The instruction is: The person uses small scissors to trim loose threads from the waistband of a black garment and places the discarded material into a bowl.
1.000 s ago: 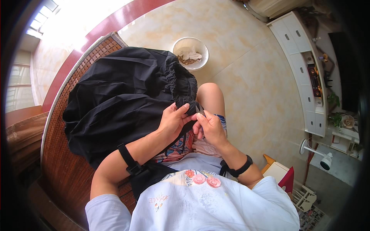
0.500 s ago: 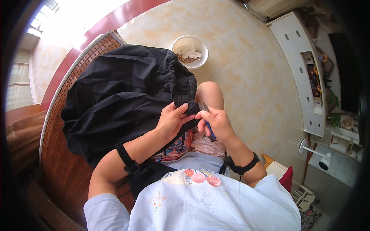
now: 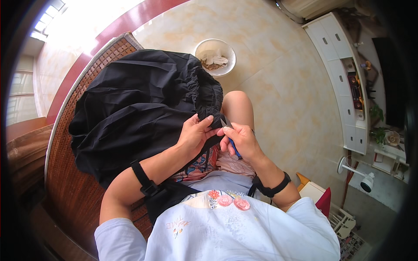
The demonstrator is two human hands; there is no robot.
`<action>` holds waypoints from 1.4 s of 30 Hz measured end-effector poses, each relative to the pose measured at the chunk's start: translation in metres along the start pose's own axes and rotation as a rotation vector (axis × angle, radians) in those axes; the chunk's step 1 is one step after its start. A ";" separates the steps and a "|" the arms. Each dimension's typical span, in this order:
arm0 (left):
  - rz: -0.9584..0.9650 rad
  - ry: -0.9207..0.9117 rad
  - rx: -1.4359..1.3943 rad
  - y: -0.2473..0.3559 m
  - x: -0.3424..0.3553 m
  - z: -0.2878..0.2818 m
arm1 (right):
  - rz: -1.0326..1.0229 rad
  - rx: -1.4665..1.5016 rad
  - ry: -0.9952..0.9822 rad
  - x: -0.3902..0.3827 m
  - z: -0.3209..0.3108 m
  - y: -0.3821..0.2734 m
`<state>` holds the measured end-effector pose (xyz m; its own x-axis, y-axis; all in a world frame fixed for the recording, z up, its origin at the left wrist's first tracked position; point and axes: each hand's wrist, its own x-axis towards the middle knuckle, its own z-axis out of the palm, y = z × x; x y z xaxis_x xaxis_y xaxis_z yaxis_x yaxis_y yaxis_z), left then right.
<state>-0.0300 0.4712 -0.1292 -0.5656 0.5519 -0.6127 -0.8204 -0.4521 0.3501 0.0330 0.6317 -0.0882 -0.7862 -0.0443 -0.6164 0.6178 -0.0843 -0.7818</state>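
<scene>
A large black garment (image 3: 135, 93) with a gathered elastic edge spreads over the seat to my left and reaches onto my lap. My left hand (image 3: 196, 135) pinches the gathered edge between thumb and fingers. In my right hand (image 3: 241, 138) is a pair of scissors (image 3: 235, 148) with blue handles. Their pointed metal blades rest against the black fabric, just right of my left fingertips. Whether the blades have fabric between them is too small to tell.
Beneath the garment lies a brown beaded mat (image 3: 65, 143) on the seat. On the tiled floor ahead stands a white waste bin (image 3: 231, 69) with crumpled tissue inside. A long white cabinet (image 3: 333, 65) runs along the right, with a white camera-like device (image 3: 367, 182) nearer me.
My right hand has shifted slightly left and the scissor blades now lie closer to the gathered edge. The left hand keeps its pinch in nearly the same place.
</scene>
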 end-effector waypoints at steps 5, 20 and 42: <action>-0.017 0.017 0.033 0.001 0.001 0.000 | -0.031 -0.018 0.039 0.001 0.003 0.003; 0.007 0.031 0.030 0.002 0.001 0.002 | -0.030 -0.232 0.076 -0.002 0.002 -0.004; 0.002 0.021 0.034 0.004 0.000 0.005 | 0.005 -0.104 0.042 0.002 0.001 -0.003</action>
<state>-0.0335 0.4729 -0.1250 -0.5657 0.5358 -0.6268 -0.8218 -0.4287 0.3752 0.0295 0.6314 -0.0869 -0.7832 -0.0028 -0.6218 0.6216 0.0195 -0.7831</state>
